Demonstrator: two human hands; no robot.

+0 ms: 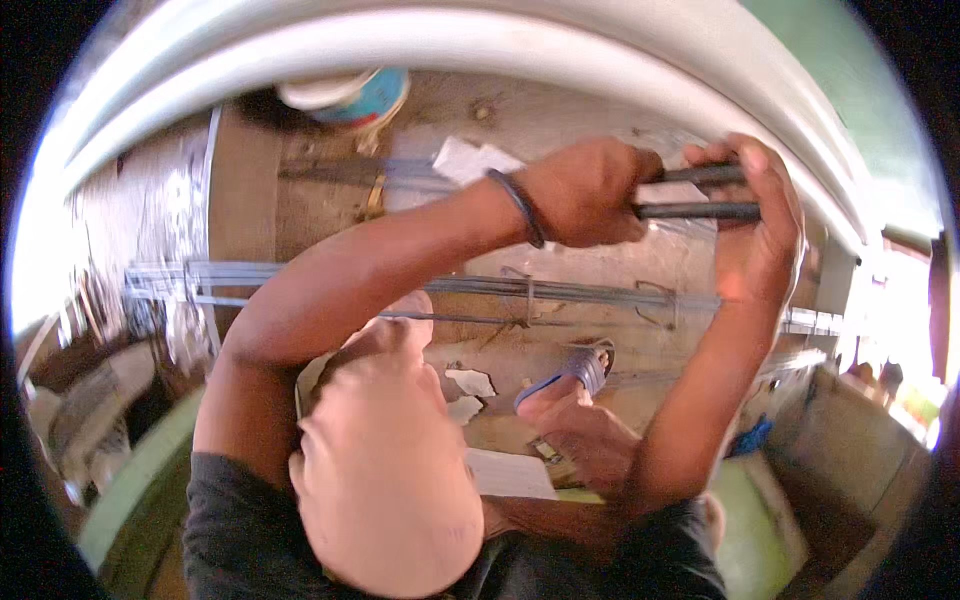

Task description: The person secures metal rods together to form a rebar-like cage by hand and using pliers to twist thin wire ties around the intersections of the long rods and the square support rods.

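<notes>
Both of my arms are raised, and a tool with two dark, parallel handles (700, 211) spans the gap between my hands. My left hand (595, 190), with a dark band at its wrist, is closed around the tool's left end and hides that part. At the other end, my right hand (765, 220) has its fingers curled about the handles' tips. The handles stand slightly apart. What kind of tool it is cannot be made out, as its head is covered. Long white curved bars (500, 45) pass just above my hands.
Below my hands a bundle of thin metal rods (480, 287) runs across. On the floor lie a blue and white bucket (365, 98), white scraps (470, 382) and a white sheet (510, 474). My sandalled foot (585, 372) is below. A brown box (830, 470) stands at right.
</notes>
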